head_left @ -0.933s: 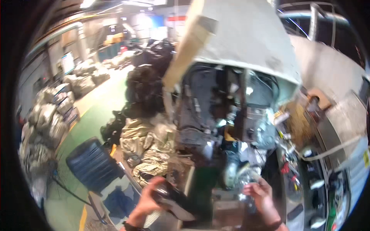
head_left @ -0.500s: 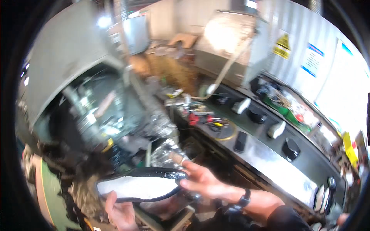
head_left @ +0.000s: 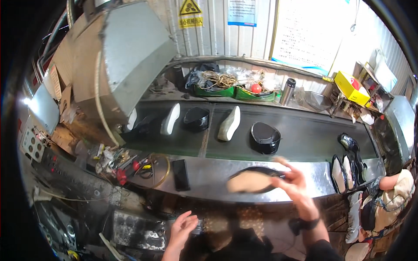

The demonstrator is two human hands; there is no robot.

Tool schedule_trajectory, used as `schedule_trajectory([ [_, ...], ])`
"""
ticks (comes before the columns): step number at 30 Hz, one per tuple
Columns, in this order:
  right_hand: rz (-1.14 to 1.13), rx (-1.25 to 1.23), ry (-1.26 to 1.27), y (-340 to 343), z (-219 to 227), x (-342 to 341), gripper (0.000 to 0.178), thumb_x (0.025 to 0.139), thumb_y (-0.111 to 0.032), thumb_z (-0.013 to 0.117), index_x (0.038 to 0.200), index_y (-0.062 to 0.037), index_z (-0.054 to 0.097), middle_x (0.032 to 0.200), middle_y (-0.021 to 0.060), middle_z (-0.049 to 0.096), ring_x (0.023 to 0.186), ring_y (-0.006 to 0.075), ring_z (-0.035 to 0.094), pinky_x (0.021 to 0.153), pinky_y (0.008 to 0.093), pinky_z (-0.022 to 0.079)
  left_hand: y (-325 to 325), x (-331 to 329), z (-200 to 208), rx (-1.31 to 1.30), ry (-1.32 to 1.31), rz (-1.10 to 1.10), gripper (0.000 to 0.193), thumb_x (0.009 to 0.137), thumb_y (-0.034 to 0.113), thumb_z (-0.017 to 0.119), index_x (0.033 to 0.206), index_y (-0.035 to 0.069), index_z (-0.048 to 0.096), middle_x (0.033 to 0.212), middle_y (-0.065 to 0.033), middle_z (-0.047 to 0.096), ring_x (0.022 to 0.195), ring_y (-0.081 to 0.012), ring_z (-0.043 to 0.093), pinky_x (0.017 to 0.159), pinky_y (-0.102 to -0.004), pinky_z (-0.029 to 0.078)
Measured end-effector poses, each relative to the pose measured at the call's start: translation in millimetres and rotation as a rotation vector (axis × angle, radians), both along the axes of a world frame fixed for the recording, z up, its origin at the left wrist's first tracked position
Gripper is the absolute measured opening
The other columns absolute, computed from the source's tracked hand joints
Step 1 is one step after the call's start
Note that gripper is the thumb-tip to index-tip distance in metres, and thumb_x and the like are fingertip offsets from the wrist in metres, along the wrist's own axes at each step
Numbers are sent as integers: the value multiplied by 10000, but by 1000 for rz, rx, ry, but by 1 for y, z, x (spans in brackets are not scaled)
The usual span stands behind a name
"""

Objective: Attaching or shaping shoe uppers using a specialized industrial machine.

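My right hand (head_left: 298, 189) grips one end of a black shoe (head_left: 266, 189), holding it over the metal ledge of the bench. A tan, sole-shaped face of the shoe is turned toward me. The hand and shoe are somewhat blurred. Lower and to the left, my left hand (head_left: 183, 226) is held in the air with nothing in it, fingers apart. On the dark conveyor belt (head_left: 300, 135) beyond lie a whitish shoe sole (head_left: 230, 124), another pale sole (head_left: 170, 118), a glossy black shoe part (head_left: 265, 138) and a second black part (head_left: 196, 119).
A phone (head_left: 180, 175) lies on the ledge beside a hoop and red-handled tools (head_left: 122, 175). Several shoes (head_left: 338, 174) stand at the right end, near another person's arm (head_left: 389, 182). A grey metal hood (head_left: 135, 52) covers the belt's left. Behind stand green trays (head_left: 254, 95) and a flask (head_left: 288, 91).
The view has swung right, from a machine toward the belt. Both hands held a white-soled black shoe earlier; now only my right hand holds a shoe, and my left is apart.
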State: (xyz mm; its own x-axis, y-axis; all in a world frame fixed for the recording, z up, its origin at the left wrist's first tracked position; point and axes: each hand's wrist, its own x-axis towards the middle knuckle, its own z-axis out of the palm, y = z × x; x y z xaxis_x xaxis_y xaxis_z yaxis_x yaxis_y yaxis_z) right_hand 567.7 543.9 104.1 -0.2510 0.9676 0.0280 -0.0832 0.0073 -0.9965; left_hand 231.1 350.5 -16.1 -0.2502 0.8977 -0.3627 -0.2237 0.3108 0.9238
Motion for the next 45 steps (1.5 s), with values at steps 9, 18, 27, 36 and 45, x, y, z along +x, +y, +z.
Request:
schedule_trajectory([
  [9, -929, 186, -524, 176, -222, 256, 615, 833, 71, 577, 1425, -71, 489, 1136, 134, 653, 852, 139, 629, 743, 242, 510, 111, 12, -83, -121, 266, 85, 422, 845, 39, 736, 1237, 6, 581, 1084, -124, 677, 985, -158, 633, 853, -287, 529],
  [18, -637, -712, 232, 233, -240, 57, 1164, 838, -176, 794, 1557, -279, -115, 1311, 202, 454, 888, 284, 597, 854, 477, 555, 186, -56, -103, -176, 1184, 25, 824, 763, 202, 761, 1448, 47, 329, 1399, -306, 435, 1312, -444, 414, 1095, -504, 358],
  [27, -525, -603, 597, 177, -194, 75, 606, 947, -252, 657, 1471, -338, 363, 1281, -30, 558, 1153, 169, 532, 874, 450, 436, 238, -84, -111, -279, 1206, 269, 865, 681, 285, 779, 1417, 66, 380, 1407, -230, 439, 1352, -445, 354, 1136, -522, 314],
  [36, -613, -737, 763, 38, -180, 80, 470, 912, -114, 632, 1354, -142, 475, 1414, 97, 448, 1353, 332, 390, 1071, 699, 351, 250, -48, -82, -216, 1332, 105, 954, 682, 330, 821, 1451, 46, 333, 1473, -251, 321, 1291, -404, 384, 1067, -574, 248],
  [45, -549, -623, 342, -32, -96, 3, 635, 938, -233, 616, 1504, -172, 335, 1447, 107, 477, 1305, 302, 485, 1081, 530, 378, 439, 90, -151, 171, 784, -156, 978, 749, 295, 798, 1522, 91, 235, 1483, -338, 285, 1365, -495, 304, 1141, -542, 263],
])
